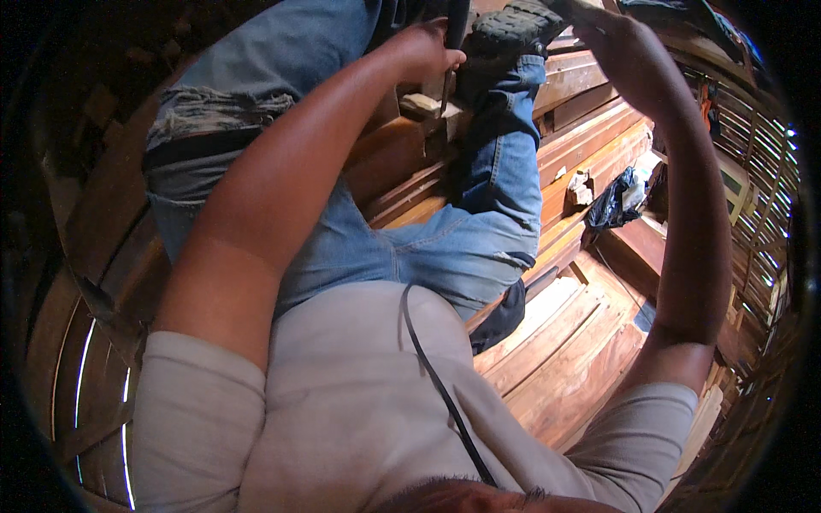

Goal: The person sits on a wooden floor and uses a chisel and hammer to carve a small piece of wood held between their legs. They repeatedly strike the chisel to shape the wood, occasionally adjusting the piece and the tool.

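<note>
At the top of the head view my left hand [422,53] is closed, its thumb beside a dark narrow bar [457,24]. A thin dark strip shows just below that hand; I cannot make out whether it belongs to the same piece. My right hand [603,27] is at the upper edge, close to a dark shoe [516,27] with a treaded sole. Its fingers are in shadow and partly cut off, so any hold is hidden. My legs in blue jeans [500,162] bend around stacked reddish-brown boards [590,137].
A black plastic bag [617,198] and a pale crumpled scrap [581,188] lie on the wood at the right. Sunlit planks [569,359] spread below them. A slatted wall [765,188] closes the right side. Dark timber [103,222] stands at the left.
</note>
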Available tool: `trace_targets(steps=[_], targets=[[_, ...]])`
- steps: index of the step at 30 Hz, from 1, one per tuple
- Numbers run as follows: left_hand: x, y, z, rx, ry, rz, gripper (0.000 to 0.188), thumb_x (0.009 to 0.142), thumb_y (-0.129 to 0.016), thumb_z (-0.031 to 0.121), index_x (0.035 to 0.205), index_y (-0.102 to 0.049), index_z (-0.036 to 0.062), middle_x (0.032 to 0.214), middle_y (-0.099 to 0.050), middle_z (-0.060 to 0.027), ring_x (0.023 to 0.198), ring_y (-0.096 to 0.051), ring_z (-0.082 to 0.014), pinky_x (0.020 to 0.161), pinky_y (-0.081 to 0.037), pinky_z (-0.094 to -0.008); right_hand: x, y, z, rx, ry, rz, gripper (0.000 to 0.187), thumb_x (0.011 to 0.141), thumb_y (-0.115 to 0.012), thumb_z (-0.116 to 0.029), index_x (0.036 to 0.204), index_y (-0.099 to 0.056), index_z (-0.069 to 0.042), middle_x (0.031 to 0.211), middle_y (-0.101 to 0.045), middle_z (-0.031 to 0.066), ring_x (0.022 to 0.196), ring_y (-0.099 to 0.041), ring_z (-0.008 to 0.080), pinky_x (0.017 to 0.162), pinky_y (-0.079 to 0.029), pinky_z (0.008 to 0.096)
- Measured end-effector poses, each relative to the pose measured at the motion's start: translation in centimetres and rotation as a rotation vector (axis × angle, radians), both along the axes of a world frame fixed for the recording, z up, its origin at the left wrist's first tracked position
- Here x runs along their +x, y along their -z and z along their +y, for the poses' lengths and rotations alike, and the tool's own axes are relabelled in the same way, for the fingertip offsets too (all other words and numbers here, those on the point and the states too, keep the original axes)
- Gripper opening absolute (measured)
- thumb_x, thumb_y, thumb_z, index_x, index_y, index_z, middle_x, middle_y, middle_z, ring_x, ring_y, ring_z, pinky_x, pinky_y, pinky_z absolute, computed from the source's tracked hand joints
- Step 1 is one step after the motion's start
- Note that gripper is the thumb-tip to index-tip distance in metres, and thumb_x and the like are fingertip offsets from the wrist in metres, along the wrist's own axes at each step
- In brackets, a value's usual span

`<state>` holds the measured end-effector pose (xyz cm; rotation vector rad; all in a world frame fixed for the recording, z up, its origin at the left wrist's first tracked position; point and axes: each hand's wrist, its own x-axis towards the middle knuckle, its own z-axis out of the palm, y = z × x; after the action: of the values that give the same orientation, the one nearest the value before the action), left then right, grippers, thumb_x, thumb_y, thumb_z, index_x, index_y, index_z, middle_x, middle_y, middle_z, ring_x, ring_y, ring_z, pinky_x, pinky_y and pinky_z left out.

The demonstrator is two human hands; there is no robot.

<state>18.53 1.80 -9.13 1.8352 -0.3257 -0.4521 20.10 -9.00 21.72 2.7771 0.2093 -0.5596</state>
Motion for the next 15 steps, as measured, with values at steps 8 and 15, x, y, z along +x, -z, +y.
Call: trace_targets(steps=[8,15], targets=[[0.1,0.5,0.6,-0.049,-0.031,0.022,0.047,0.093,-0.076,0.03,0.131,-0.062,0.0069,0.099,-0.077,-0.0156,0.093,-0.075,-0.0298,0.085,-0.057,-0.0409,0.6,0.8,-1.2,0.124,-0.244,-0.051,0.027,0.105,-0.06,-0.023,0.124,-0.072,-0.009,0.097,-0.073,0.0223,0.08,-0.072,0.0272,0.077,-0.057,0.0383],[0.0,-0.2,0.0,0.233,0.136,0.085,0.051,0.092,-0.077,0.031,0.136,-0.063,0.0095,0.113,-0.074,-0.0224,0.103,-0.073,-0.0345,0.089,-0.056,-0.0414,0.5,3.2,-2.6,-0.003,-0.211,0.192,0.03,0.106,-0.057,-0.016,0.133,-0.066,-0.008,0.123,-0.071,0.0219,0.104,-0.073,0.033,0.09,-0.057,0.0412]])
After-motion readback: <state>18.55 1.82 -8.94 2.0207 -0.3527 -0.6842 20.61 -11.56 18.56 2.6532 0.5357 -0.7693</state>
